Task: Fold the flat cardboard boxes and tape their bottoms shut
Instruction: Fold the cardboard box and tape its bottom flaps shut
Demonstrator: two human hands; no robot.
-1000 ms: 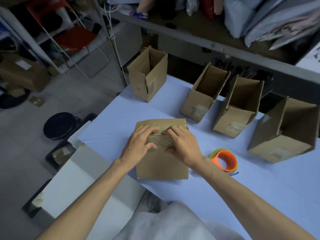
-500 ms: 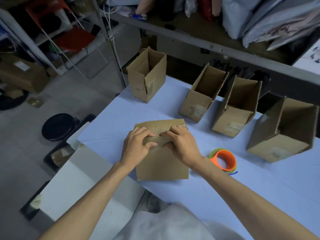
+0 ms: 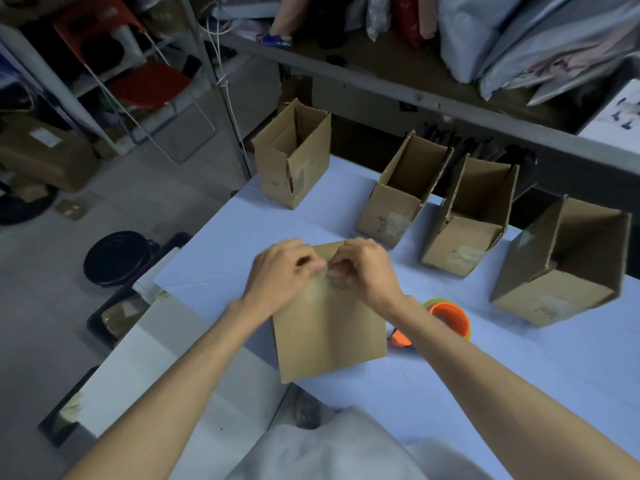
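Pale blue surface (image 3: 519, 358) fills the centre and right of the head view, with cluttered grey shelving (image 3: 415, 98) across the top. Four folded boxes (image 3: 398, 202) stand open along the upper part of the surface. The cardboard box (image 3: 329, 327) being worked sits at centre frame, and its lower corner seems to reach past the near edge.

The left hand (image 3: 277, 271) and right hand (image 3: 367, 271) meet at the box's upper edge. Both have their fingers curled and appear to pinch the edge where a glossy tape strip (image 3: 317, 292) lies, though blur hides the fingertips. An orange tape roll (image 3: 450, 315) lies just beside the right forearm.

The step looks like seating the tape over the bottom seam. To do it well:
- Keep the flaps butted together.
- Rub from the middle outward, then fold the tail firmly over the edge.
- Brace the box against the surface so it cannot slide toward the near edge.
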